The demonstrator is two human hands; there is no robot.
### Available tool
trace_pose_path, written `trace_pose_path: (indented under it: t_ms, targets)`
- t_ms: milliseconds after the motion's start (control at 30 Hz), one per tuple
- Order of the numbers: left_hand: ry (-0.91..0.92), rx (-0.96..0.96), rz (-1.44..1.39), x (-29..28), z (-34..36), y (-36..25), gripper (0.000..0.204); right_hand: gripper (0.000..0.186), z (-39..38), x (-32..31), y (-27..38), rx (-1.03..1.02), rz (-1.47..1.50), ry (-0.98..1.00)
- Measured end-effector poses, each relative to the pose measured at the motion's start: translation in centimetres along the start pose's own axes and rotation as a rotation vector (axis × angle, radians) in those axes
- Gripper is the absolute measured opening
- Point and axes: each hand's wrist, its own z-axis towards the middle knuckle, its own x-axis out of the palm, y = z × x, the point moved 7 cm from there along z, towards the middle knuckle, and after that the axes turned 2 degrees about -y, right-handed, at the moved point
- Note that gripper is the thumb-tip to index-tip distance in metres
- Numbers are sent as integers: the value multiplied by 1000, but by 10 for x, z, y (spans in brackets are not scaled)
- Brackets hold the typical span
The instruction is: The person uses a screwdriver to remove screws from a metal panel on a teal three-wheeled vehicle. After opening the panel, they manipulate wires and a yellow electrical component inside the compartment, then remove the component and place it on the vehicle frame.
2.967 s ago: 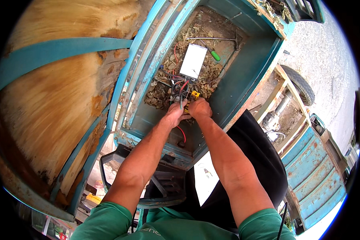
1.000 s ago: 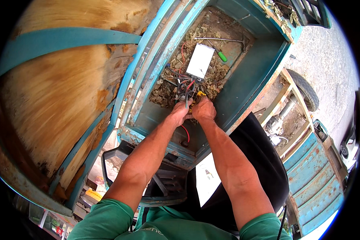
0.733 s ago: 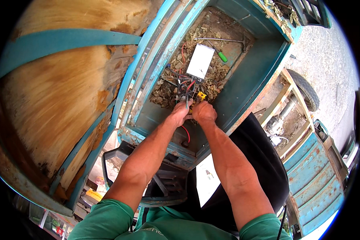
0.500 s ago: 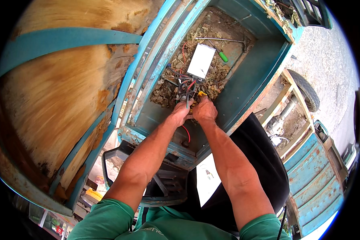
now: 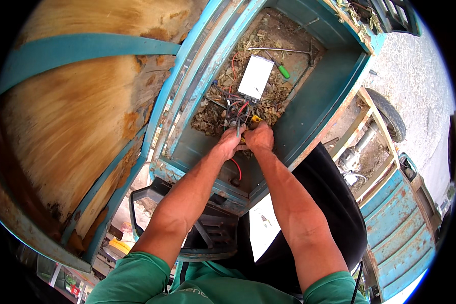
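Observation:
Deep in a teal metal compartment (image 5: 309, 104), my two hands work close together at a bundle of black and red wires (image 5: 235, 109). The wires come out of the near end of a white-topped box (image 5: 256, 76). My left hand (image 5: 230, 142) is closed with its fingers pinched on wire ends, a greyish one rising past the thumb. My right hand (image 5: 260, 138) is closed beside it, around a small yellow item (image 5: 256, 119) that sticks out above the fingers; its kind is hidden by the grip. A red cable (image 5: 237, 169) curves below my hands.
Dry leaves (image 5: 273, 106) cover the compartment floor. A green-handled screwdriver (image 5: 283, 72) and a long metal T-bar (image 5: 278, 49) lie past the box. A raised wooden panel (image 5: 81, 137) stands at left, a black seat (image 5: 334, 202) at right. A wheel (image 5: 387, 114) lies beyond.
My right hand has shifted slightly left, closer to my left hand, with the yellow item still in it. My left hand stays about where it was.

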Motion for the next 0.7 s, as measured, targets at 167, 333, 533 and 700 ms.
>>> trace_pose_path:
  t_ms: [167,333,533,700]
  targets:
    - [-14,16,24,0,-1,-2,42,41,-4,-2,-2,70,-182,97]
    - [-44,23,31,-1,-1,-1,44,38,-7,-6,5,-10,-162,72]
    - [-1,-5,27,-3,3,2,43,30,-8,-10,11,32,-73,67]
    - [-32,19,4,2,-2,-2,39,23,2,-3,-1,70,-1,-2]
